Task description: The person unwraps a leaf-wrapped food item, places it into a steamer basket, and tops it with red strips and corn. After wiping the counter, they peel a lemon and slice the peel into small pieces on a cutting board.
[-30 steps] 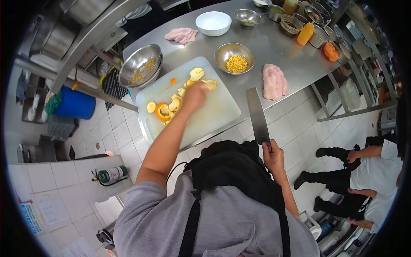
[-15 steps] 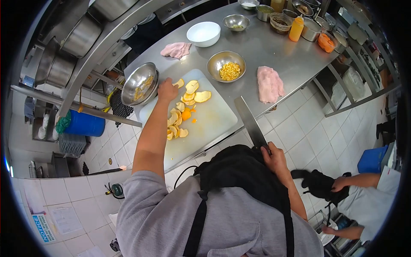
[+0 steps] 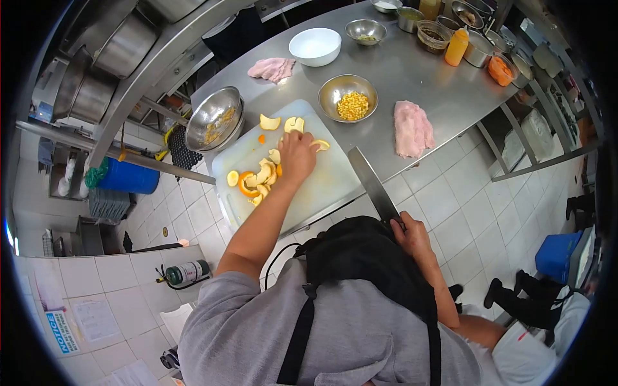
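Peel (image 3: 294,122) near board's (image 3: 324,188) far corner | probably light, pliable, slippery; best pinched by rim | left hand (image 3: 299,158): fingers at peel, grasp indeterminable | right hand (image 3: 414,237): fingers clenched round knife's (image 3: 374,185) handle

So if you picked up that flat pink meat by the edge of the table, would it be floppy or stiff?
Probably floppy: the pink meat is spread flat, with soft, uneven edges. It looks raw and bare, so it might be slippery. It likely wouldn't roll if pushed, because it lies flat on the metal table.
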A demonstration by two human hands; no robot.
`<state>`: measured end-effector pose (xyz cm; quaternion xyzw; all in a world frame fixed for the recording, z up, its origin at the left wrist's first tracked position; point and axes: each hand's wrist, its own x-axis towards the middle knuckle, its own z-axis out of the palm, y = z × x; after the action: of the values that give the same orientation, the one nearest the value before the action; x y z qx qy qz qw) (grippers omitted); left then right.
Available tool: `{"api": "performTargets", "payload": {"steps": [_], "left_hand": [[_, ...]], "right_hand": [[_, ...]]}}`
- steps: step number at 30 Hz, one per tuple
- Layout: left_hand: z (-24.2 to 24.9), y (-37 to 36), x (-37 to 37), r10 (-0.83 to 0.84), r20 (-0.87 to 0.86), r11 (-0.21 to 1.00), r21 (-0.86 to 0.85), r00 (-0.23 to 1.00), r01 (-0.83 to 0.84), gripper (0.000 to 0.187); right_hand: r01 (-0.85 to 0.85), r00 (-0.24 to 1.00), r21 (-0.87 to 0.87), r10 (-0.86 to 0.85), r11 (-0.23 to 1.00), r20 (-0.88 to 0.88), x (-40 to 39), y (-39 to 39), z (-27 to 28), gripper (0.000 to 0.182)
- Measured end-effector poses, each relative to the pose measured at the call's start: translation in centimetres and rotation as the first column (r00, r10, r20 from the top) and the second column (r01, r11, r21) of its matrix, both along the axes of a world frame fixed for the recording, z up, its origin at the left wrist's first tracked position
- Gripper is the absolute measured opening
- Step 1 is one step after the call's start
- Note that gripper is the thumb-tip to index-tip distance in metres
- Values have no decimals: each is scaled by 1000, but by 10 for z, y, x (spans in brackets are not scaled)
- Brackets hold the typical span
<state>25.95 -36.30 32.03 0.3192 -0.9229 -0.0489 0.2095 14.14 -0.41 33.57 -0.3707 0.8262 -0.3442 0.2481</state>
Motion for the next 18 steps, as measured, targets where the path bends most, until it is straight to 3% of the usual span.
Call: {"api": "performTargets", "payload": {"steps": [1,2,3,6,8,10,12,14,16,18], "left_hand": [[-4,11,2,5,2,1000,1,1000,-5,28],[-9,26,5,2,-70,946,324,998,21,27],[-14,39,8,22,-139,790,609,990,68,26],[-21,73,15,14,-263,846,518,965,129,24],[-11,79,20,31,-189,823,563,981,83,22],[-8,79,23,-46,-134,962,262,990,81,22],[-12,76,26,-29,-142,939,337,989,76,23],[-21,70,28,-21,-305,956,273,952,109,23],[-21,73,30,-11,-317,954,281,948,105,24],[-19,79,31,-32,-301,946,299,953,126,26]], "right_hand": [[-21,1000,-2,21,1000,-8,-1,-1,-1,24],[-26,1000,-1,26,1000,-6,-2,-3,0,24],[-32,999,23,32,999,11,-3,-4,3,24],[-47,998,63,43,997,50,-7,-5,9,23],[-57,996,82,51,995,73,-9,-6,10,23],[-72,993,94,62,993,101,-11,-8,11,24],[-88,987,76,77,993,140,-14,-8,6,25],[-97,982,58,86,994,171,-15,-6,1,26],[-66,994,-32,68,997,84,-12,-11,1,25],[-47,990,-17,49,999,131,-13,-17,6,26]]}}
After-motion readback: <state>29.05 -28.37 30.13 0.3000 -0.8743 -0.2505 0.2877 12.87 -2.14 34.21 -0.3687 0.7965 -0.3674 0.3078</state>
